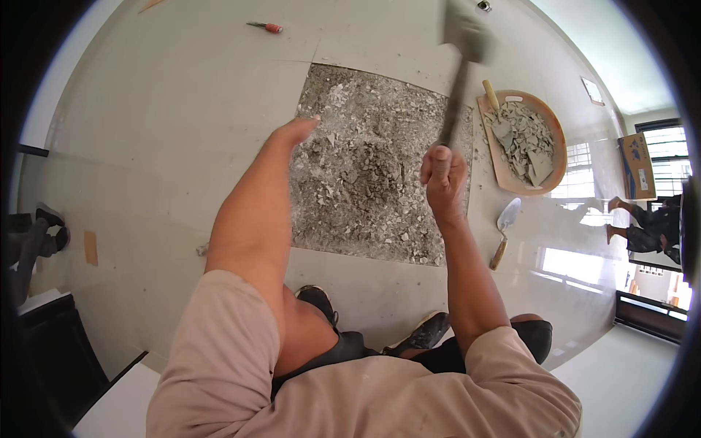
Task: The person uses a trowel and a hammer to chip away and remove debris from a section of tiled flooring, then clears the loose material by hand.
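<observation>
— How do your hands stand?

— My right hand (443,175) is clenched around the dark handle of the grey-headed hammer (467,36), which is raised and blurred above the far edge of the square patch of broken grey mortar bed (372,168) where a floor tile is gone. My left hand (296,133) reaches over the patch's near-left part; I cannot tell whether it grips anything, since I see only its back and the fingers are hidden.

— What could go wrong?

— I judge the left hand is the worry. It sits over the rubble, close to where the head may land, so a crooked blow could catch the fingers. Loose chips could also fly up at me, and a strike near the patch's edge could crack the glossy pale floor tiles (168,146) around it.

— Anything in the way?

— My dark shoes (321,301) stand just beside the near edge of the patch, so falling fragments could hit them. At the right edge lies a round tan pan (556,142) full of grey tile shards, with a wooden-handled tool resting in it, and nearer me a steel pointed trowel with a wooden handle (505,226); both are near my swing arm. A red-handled screwdriver (266,28) lies well apart on the far floor. Another person's legs (642,223) show far right.
</observation>
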Tool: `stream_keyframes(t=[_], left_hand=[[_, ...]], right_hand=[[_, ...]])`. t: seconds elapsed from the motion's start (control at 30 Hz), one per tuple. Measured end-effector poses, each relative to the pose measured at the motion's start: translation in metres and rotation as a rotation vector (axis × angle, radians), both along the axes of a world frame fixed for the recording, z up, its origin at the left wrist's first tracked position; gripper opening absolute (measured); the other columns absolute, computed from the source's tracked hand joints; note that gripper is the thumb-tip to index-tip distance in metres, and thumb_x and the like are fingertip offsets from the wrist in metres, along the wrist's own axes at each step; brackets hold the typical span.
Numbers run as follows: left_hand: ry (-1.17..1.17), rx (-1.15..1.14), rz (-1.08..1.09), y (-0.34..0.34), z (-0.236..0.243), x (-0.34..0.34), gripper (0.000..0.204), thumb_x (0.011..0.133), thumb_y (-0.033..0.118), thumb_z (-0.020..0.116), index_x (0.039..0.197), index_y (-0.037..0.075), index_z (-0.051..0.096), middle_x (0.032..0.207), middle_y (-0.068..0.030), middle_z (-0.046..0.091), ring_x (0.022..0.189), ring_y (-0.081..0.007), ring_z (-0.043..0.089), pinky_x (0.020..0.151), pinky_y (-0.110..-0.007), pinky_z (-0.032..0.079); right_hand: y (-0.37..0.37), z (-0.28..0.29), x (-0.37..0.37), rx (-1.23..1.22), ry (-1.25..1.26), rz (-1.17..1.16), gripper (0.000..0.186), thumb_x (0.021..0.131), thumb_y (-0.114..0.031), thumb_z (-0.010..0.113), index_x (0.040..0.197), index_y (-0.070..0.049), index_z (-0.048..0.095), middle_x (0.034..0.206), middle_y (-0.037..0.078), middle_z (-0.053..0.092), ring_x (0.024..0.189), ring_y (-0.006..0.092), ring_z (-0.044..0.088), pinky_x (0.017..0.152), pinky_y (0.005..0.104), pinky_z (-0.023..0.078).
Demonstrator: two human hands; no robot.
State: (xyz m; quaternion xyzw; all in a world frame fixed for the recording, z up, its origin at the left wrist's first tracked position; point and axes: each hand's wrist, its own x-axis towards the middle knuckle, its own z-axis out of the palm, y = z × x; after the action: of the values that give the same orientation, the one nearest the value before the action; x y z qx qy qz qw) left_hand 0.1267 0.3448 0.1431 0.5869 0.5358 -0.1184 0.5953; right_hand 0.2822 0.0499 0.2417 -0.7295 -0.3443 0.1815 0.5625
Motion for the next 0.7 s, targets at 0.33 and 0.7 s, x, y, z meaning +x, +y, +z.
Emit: stream_keyframes(t=[0.33, 0.7], left_hand=[[-0.005, -0.055, -0.083, -0.009, 0.016, -0.004, 0.086, 0.101, 0.069, 0.033, 0.164, 0.015, 0.013, 0.170, -0.0174, 0.005, 0.155, -0.0444, 0.004, 0.117, -0.070, 0.020], [-0.050, -0.073, -0.075, -0.016, 0.018, 0.019, 0.086, 0.100, 0.070, 0.030, 0.164, 0.016, 0.011, 0.170, -0.0187, 0.005, 0.155, -0.0456, 0.004, 0.119, -0.067, 0.017]], right_hand=[[-0.040, -0.120, 0.001, -0.740, 0.245, -0.135, 0.068, 0.100, -0.067, 0.047, 0.081, -0.002, 0.058, 0.060, 0.006, 0.052, 0.049, 0.0173, 0.051, 0.046, 0.0380, 0.041], [-0.006, -0.120, -0.001, -0.869, 0.388, -0.155, 0.077, 0.098, -0.071, 0.047, 0.087, 0.004, 0.060, 0.068, 0.011, 0.055, 0.053, 0.0206, 0.053, 0.046, 0.0420, 0.043]])
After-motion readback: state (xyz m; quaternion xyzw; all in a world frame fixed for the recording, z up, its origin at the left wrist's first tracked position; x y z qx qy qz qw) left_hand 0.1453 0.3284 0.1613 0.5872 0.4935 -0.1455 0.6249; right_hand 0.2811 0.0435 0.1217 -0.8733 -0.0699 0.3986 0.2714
